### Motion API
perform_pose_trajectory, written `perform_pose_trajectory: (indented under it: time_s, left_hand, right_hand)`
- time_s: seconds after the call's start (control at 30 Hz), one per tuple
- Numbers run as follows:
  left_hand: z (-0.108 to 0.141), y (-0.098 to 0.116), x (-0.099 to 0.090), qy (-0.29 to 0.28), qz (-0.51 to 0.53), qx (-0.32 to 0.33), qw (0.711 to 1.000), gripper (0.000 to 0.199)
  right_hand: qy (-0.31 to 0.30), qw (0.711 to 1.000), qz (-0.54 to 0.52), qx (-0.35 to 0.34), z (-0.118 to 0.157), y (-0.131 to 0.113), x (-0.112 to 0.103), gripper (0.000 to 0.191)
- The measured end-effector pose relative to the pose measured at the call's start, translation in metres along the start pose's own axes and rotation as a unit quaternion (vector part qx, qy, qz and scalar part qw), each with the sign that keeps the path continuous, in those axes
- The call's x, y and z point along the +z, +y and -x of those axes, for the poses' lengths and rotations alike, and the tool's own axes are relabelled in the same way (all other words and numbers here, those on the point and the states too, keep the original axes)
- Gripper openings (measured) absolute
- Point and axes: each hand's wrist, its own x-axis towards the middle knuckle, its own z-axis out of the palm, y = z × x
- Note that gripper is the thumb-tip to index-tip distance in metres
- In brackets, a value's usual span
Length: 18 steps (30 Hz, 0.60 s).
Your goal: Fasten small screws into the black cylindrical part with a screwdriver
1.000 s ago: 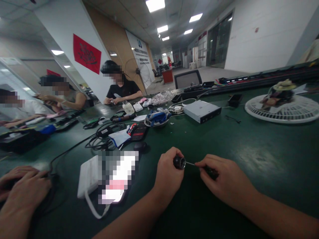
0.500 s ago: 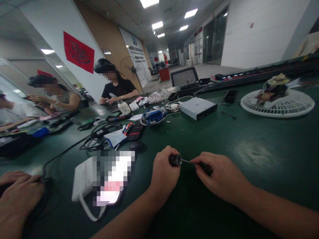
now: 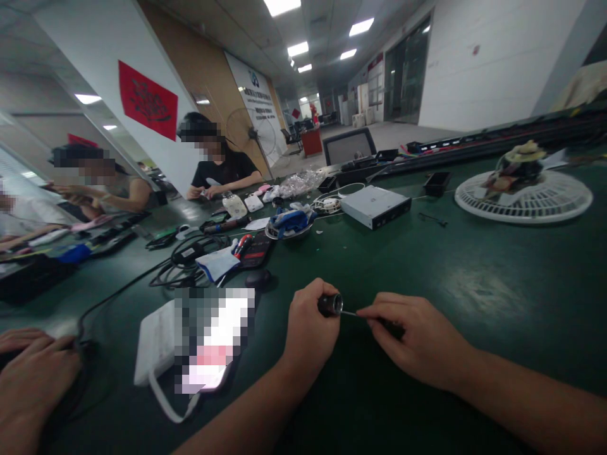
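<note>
My left hand (image 3: pixel 310 328) is closed around a dark, flashlight-like tube (image 3: pixel 331 305), whose round, metal-rimmed end faces right. My right hand (image 3: pixel 410 335) pinches a thin screwdriver (image 3: pixel 349 313) by its metal shaft, close to the tube; most of the dark handle is hidden under the fingers and palm. The screwdriver's tip meets the lower edge of the tube's rim; whether it is inside or just touching, I cannot tell. Both hands are just above the green table (image 3: pixel 379 259).
To the left lie a lit phone (image 3: pixel 222 341), a white charger-like block (image 3: pixel 156 341) and another person's hand (image 3: pixel 38 373). Farther back are a mouse (image 3: pixel 258 278), a disc drive (image 3: pixel 375 206), a bowl with blue-and-white gloves (image 3: pixel 290 222) and a white fan grille (image 3: pixel 524 197). People sit opposite.
The screwdriver tip has shifted down along the tube's rim, and my right fingers have moved slightly left and down. My left hand still grips the tube.
</note>
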Motion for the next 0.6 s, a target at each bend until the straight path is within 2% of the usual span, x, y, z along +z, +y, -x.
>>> perform_pose_trajectory:
  time_s: [0.07, 0.17, 0.23, 0.37, 0.5, 0.6]
  left_hand:
    - [-0.0001, 0.0001, -0.0002, -0.002, 0.001, 0.011, 1.000, 0.024]
    - [-0.0003, 0.0000, -0.0004, -0.004, -0.005, 0.003, 1.000, 0.022]
    - [-0.0002, 0.0000, -0.0004, -0.005, -0.010, -0.011, 1.000, 0.021]
    - [0.0003, 0.0012, -0.0001, 0.003, -0.009, 0.002, 1.000, 0.023]
    - [0.0005, 0.0028, -0.0009, 0.002, -0.016, 0.011, 1.000, 0.022]
    - [0.0005, 0.0033, -0.0016, 0.001, -0.023, -0.005, 1.000, 0.024]
  right_hand:
    - [0.010, 1.000, -0.013, -0.004, -0.0005, 0.0006, -0.0008, 0.030]
    - [0.036, 0.999, 0.014, 0.031, -0.0016, 0.0018, -0.0003, 0.029]
    - [0.028, 0.999, 0.027, 0.034, -0.0016, 0.0022, 0.0004, 0.028]
    - [0.014, 1.000, -0.010, -0.020, -0.0005, 0.0016, 0.0009, 0.031]
    - [0.039, 0.999, 0.013, 0.024, -0.0006, 0.0008, 0.0012, 0.031]
    - [0.013, 0.999, 0.025, 0.020, -0.0009, 0.0011, 0.0014, 0.031]
